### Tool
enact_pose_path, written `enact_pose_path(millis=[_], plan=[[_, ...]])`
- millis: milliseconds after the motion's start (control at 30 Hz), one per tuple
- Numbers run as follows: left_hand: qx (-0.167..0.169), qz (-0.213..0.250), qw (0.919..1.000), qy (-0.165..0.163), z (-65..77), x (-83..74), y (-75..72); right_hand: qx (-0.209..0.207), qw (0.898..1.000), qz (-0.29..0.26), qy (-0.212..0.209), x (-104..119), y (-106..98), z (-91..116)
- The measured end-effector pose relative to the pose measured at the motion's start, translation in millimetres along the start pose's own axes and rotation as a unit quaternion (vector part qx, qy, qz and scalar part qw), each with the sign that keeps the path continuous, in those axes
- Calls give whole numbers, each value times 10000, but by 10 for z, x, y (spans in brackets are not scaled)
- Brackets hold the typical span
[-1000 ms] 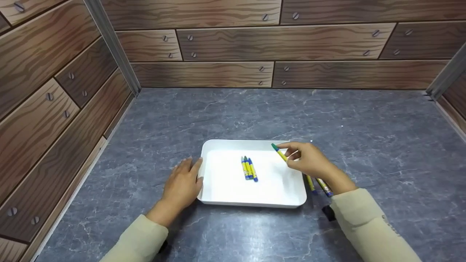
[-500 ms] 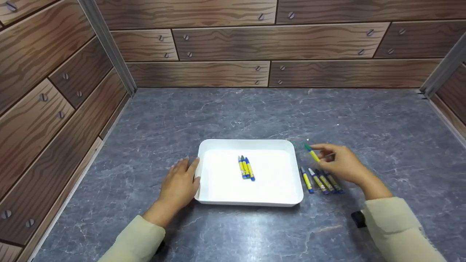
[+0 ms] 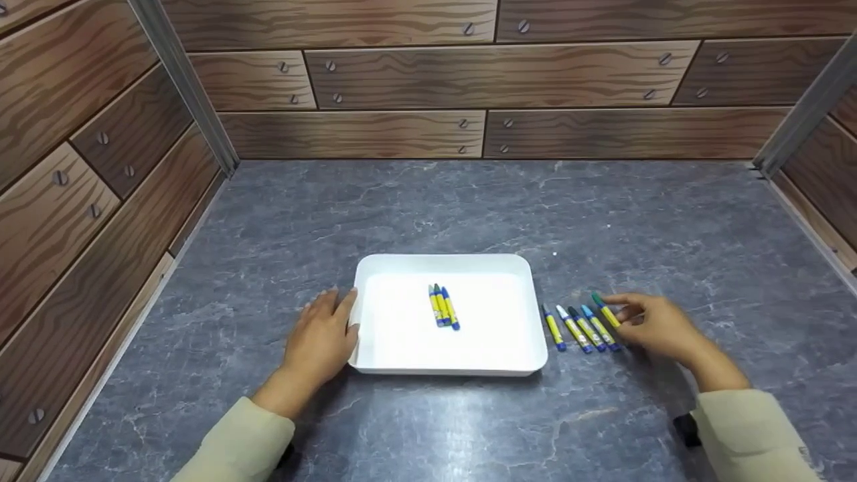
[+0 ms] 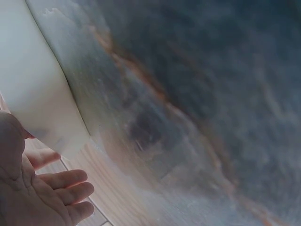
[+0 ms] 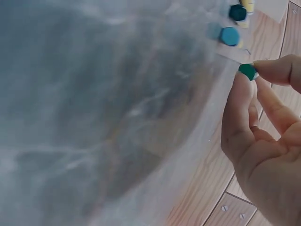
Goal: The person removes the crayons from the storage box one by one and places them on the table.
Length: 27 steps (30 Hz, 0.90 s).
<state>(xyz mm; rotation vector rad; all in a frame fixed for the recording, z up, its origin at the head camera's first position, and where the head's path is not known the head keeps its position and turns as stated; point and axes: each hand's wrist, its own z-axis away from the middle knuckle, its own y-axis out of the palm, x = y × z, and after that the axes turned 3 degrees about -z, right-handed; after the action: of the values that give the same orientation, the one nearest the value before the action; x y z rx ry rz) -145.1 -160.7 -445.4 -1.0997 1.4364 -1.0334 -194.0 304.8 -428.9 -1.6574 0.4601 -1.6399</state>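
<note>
My left hand (image 3: 318, 341) rests against the left wall of a white tray (image 3: 495, 341), its fingers fairly straight. In the left wrist view the thumb and index finger meet the tray's side (image 4: 40, 75). Three crayons (image 3: 447, 309) with yellow wrappers lie side by side inside the tray. To the right of the tray, my right hand (image 3: 663, 328) pinches a green crayon (image 3: 606, 310) between thumb and fingertips. Its green end (image 5: 247, 71) shows in the right wrist view. Just left of it several crayons form a slanted row, a light-blue one (image 3: 600, 327) nearest.
A grey marbled table (image 3: 402, 207) lies under everything. Wood-patterned panels (image 3: 361, 130) stand at the back and both sides. The crayon closest to the tray (image 3: 554, 329) lies just beside its right wall.
My right hand, pinching the green crayon, has moved right from over the tray, then down to the right end of the crayon row. The left hand stays at the tray's wall.
</note>
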Motion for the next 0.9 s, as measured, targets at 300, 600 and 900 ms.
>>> enact_pose_path(millis=[300, 600, 900], plan=[[-83, 20, 10000, 44, 4, 10, 3, -9, 9998, 113, 189, -59, 52, 44], [-124, 2, 9999, 74, 7, 11, -2, -24, 9996, 229, 182, -41, 66, 46], [-45, 16, 10000, 1, 8, -1, -9, 102, 9963, 849, -21, 20, -49, 37]])
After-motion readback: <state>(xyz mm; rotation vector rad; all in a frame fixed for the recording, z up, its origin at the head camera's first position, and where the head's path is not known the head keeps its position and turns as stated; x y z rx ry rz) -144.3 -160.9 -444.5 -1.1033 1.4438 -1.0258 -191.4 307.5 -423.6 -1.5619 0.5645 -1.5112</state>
